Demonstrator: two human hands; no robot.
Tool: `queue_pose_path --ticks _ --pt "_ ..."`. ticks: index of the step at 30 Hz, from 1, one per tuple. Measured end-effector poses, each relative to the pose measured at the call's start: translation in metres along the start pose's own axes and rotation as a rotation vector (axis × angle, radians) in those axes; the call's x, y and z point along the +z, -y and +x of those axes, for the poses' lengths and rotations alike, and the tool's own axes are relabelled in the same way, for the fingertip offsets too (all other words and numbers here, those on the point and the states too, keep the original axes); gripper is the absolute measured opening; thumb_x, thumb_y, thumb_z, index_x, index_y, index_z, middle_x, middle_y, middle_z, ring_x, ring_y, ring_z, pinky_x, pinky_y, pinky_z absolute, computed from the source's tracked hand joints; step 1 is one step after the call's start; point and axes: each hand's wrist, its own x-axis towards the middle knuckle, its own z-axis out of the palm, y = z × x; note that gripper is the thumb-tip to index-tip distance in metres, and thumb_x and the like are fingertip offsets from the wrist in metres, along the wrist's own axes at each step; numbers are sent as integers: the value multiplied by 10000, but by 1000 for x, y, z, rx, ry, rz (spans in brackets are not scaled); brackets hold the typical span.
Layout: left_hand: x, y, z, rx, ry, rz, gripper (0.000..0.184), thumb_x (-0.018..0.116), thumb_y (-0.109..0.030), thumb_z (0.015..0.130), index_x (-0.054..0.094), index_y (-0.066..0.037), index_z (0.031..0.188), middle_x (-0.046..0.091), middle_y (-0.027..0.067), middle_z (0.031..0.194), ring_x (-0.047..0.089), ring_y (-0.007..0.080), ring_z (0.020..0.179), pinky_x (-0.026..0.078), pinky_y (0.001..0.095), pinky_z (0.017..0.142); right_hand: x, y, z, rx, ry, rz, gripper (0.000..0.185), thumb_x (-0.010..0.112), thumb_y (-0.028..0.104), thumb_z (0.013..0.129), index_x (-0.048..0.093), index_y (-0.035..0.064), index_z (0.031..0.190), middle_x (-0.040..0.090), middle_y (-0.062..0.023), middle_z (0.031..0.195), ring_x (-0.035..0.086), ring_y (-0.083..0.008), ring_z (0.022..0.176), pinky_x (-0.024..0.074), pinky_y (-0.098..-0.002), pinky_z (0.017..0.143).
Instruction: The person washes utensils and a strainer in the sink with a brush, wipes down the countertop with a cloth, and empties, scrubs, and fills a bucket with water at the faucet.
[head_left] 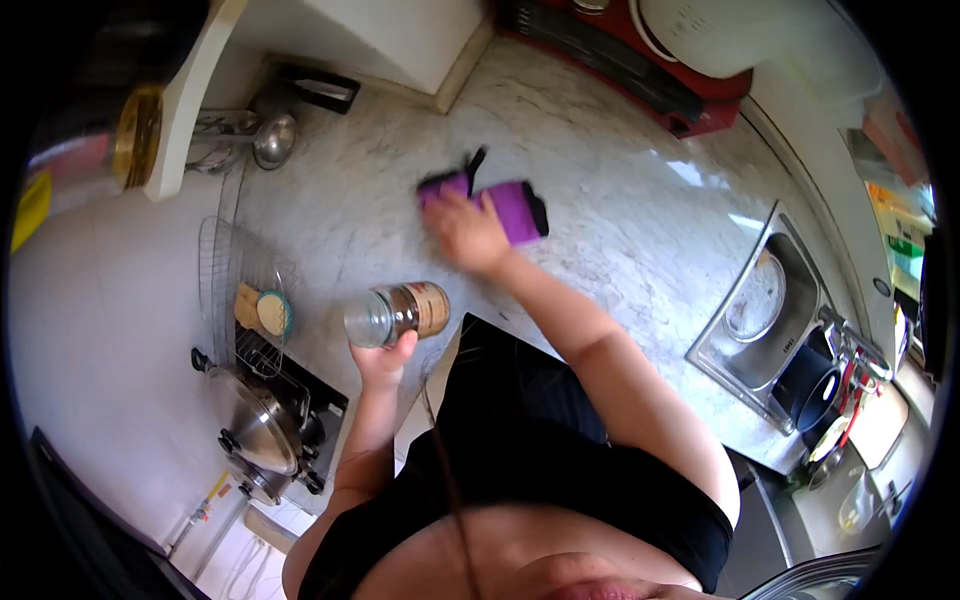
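Observation:
My left hand [384,355] is closed around a clear glass jar [398,312], holding it tilted on its side over the counter. A tan label shows on the jar's right end, and its left part is see-through. Farther out, my right hand [468,232] rests on a purple cloth item with black edges [512,210] that lies on the counter. The fingers of that hand are spread over the cloth and slightly blurred. A short black strap or loop sticks up from the item's far side.
The marble counter [340,170] stretches around me. On the right sits a steel sink [800,300] with a round lid inside. Lidded pots [255,420] stand on the stove at left, near a wire rack [215,270]. A red appliance [710,115] is at the back.

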Motion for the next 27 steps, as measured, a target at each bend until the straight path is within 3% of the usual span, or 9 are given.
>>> queue_pose_path --ticks 4,8,10,14,17,19,23,25,27 --pt "25 -6 51 3 99 66 541 805 -133 687 551 17 1141 611 74 1059 605 170 955 493 324 859 -39 -18 -92 -6 73 91 495 601 228 767 568 188 1260 502 -14 1369 418 -200 1312 357 -591 967" --pt "62 27 130 205 220 279 400 791 -122 695 610 -22 1038 632 48 1010 605 127 876 496 298 804 -96 -118 -121 394 -150 -75 487 579 141 728 593 189 1212 561 -42 1276 519 -247 1183 392 -579 896" --pt "103 28 174 226 286 187 382 796 -138 684 617 -19 1000 634 51 970 607 143 859 492 307 802 -114 -175 -133 567 -383 -175 470 543 148 778 578 197 1244 508 -30 1368 418 -242 1313 336 -617 986" --pt "162 58 256 398 158 438 519 843 -240 637 596 5 1021 617 125 1006 590 262 946 462 365 865 -150 -229 -157 759 -437 -179 449 522 198 819 575 189 1265 468 4 1416 329 -221 1377 251 -622 1053" --pt "202 52 270 430 -2 509 625 839 -259 668 538 50 1121 597 158 1099 580 259 984 460 359 867 -147 -223 -183 945 -576 -166 437 498 201 841 572 187 1272 468 4 1418 323 -233 1380 216 -636 1058" --pt "213 54 281 390 47 429 734 856 -305 639 497 63 1162 559 186 1158 546 280 1061 431 374 919 -132 -197 -207 1042 -648 -143 441 490 193 848 564 187 1283 457 -4 1428 315 -247 1385 185 -666 1048" --pt "221 72 296 380 62 545 869 875 -345 613 439 84 1230 527 213 1211 515 304 1124 411 389 965 -82 -90 -232 1077 -528 -124 520 529 120 794 542 208 1307 443 -23 1439 299 -284 1396 173 -704 1029" --pt "228 61 285 315 63 543 922 875 -355 612 408 93 1268 514 219 1235 493 308 1159 405 392 977 -62 -50 -237 980 -271 -74 559 577 158 766 535 236 1318 440 -19 1440 313 -291 1388 219 -714 1007" --pt "229 58 283 338 90 562 931 873 -343 620 393 97 1286 497 223 1259 480 318 1183 397 392 992 -81 -41 -243 677 -80 -32 559 610 204 747 546 246 1301 433 -2 1446 337 -265 1377 265 -698 996"
